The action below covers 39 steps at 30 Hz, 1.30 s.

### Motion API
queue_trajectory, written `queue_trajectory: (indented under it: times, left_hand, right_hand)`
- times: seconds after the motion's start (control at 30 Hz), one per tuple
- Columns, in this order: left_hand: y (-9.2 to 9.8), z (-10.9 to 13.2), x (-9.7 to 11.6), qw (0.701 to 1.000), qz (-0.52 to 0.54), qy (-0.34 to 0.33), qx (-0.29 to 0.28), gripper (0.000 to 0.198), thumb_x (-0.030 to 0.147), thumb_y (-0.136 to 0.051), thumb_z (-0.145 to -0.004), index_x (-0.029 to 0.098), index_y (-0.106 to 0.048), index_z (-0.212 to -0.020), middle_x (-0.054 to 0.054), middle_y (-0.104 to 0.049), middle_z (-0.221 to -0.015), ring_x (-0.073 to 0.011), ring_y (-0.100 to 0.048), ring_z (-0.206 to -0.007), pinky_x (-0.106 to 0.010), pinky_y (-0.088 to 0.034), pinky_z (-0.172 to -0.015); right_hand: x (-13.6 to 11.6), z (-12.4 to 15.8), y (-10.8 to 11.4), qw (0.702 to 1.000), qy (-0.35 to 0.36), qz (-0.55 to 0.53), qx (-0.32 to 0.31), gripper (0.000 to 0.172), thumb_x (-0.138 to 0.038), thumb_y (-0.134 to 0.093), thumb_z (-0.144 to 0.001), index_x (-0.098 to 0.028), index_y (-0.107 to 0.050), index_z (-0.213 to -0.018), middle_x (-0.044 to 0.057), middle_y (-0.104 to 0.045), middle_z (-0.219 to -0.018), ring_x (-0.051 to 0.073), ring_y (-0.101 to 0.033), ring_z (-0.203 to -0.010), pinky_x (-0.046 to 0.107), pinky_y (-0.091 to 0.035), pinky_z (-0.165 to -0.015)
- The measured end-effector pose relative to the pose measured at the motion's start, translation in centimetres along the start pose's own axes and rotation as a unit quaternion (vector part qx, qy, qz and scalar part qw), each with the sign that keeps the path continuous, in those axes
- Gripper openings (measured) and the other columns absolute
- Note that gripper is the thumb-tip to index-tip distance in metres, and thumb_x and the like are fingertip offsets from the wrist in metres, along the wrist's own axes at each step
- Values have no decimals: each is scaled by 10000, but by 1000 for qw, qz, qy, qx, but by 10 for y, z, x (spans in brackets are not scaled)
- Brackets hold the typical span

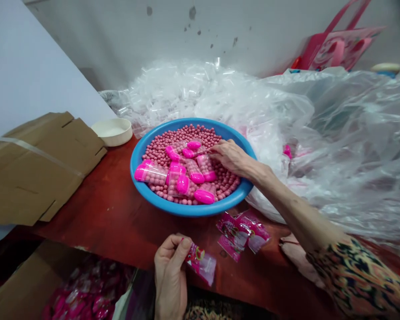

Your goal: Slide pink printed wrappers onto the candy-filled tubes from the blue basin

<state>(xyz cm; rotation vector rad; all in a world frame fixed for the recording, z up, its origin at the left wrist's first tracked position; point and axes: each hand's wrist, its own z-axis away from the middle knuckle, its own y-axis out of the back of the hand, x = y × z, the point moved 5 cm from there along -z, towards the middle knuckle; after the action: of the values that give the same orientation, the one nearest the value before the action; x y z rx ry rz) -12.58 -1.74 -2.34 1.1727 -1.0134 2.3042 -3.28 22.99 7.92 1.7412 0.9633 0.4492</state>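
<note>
My left hand point(170, 275) is at the near edge of the red table top point(120, 222), pinching a pink and clear sealed packet point(200, 264) between thumb and fingers. My right hand point(230, 158) reaches over the rim of a blue plastic basin point(186, 210), which holds pink beads point(186, 135) and several clear tubes with bright pink caps point(196, 171). Its bunched fingertips are at a capped tube point(193, 149). Whether they grip it is hard to tell. A patterned sleeve point(356, 278) covers my right forearm near the elbow.
Several pink packets point(243, 235) lie on the table. Below its near left edge, a cardboard box point(30, 284) holds more packets. Behind the basin are clear plastic bags point(336, 142) of tubes, a white round lid point(111, 132), flattened cardboard point(40, 169) and a pink bag point(340, 49).
</note>
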Motion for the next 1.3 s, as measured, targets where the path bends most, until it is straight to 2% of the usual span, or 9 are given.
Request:
queue_trajectory:
  times: [0.1, 0.2, 0.33, 0.6, 0.77, 0.87, 0.97, 1.2, 1.3]
  left_hand:
    - [4, -2, 0, 1000, 20, 12, 11, 213, 256, -802, -580, 138, -624, -582, 23, -600, -602, -79, -509, -568, -167, -419, -550]
    - [3, -1, 2, 999, 30, 14, 9, 224, 267, -807, -573, 136, -624, -577, 18, -612, -605, -79, -517, -559, -166, -426, -543]
    - [0, 3, 4, 999, 36, 13, 17, 217, 263, -806, -574, 138, -630, -593, 18, -616, -617, -78, -518, -571, -165, -429, -553]
    - [-3, 5, 5, 998, 48, 23, 24, 237, 278, -808, -570, 134, -623, -605, 21, -619, -615, -79, -520, -567, -173, -432, -546]
    - [-9, 7, 9, 997, 69, 1, 32, 227, 277, -797, -589, 142, -615, -603, 31, -622, -607, -75, -520, -561, -166, -435, -543]
    - [-11, 8, 10, 996, 69, -7, 47, 233, 293, -795, -590, 150, -613, -615, 41, -604, -596, -77, -511, -550, -168, -429, -520]
    - [-12, 9, 9, 995, 68, -24, 62, 227, 297, -793, -593, 160, -614, -621, 47, -597, -598, -79, -511, -568, -170, -437, -550]
    - [-18, 17, 7, 994, 44, -65, 73, 219, 319, -780, -611, 162, -629, -639, 42, -590, -619, -87, -510, -605, -180, -434, -589]
    - [-21, 21, 7, 993, 31, -88, 71, 213, 318, -770, -627, 163, -624, -630, 41, -590, -628, -88, -512, -626, -180, -430, -613]
  right_hand:
    - [-4, 13, -4, 999, 11, 7, -38, 107, -231, -583, -866, -129, -613, -854, 24, -645, -851, 162, -615, -803, 354, -489, -771]
    - [-7, 22, 3, 1000, 3, 8, -27, 27, -136, -624, -789, -140, -598, -786, 61, -642, -819, 201, -589, -836, 334, -447, -813]
    - [-6, 28, 15, 999, -39, 3, 27, 162, -137, -626, -750, -165, -585, -904, 89, -640, -912, 234, -575, -847, 339, -442, -769]
    - [-21, 63, 63, 971, -162, -56, 167, 174, -212, -655, -749, -134, -617, -900, 51, -632, -762, 180, -585, -627, 310, -472, -581]
    - [-46, 123, 75, 891, -281, -305, 188, 289, -365, -724, -706, -221, -640, -942, 3, -680, -717, 155, -644, -601, 260, -534, -553]
    - [-65, 166, 66, 820, -323, -444, 164, 271, -306, -762, -666, -235, -650, -903, 24, -741, -772, 175, -706, -647, 230, -593, -581]
    - [-81, 200, 54, 791, -344, -485, 147, 303, -222, -793, -616, -213, -664, -890, 45, -755, -771, 198, -722, -636, 219, -613, -568]
    - [-103, 226, 27, 704, -410, -561, 149, 268, -178, -778, -637, -216, -660, -874, 23, -763, -795, 199, -731, -709, 210, -603, -676]
    - [-107, 228, 20, 699, -406, -569, 147, 277, -167, -778, -627, -226, -665, -873, 4, -761, -793, 186, -730, -695, 202, -600, -673]
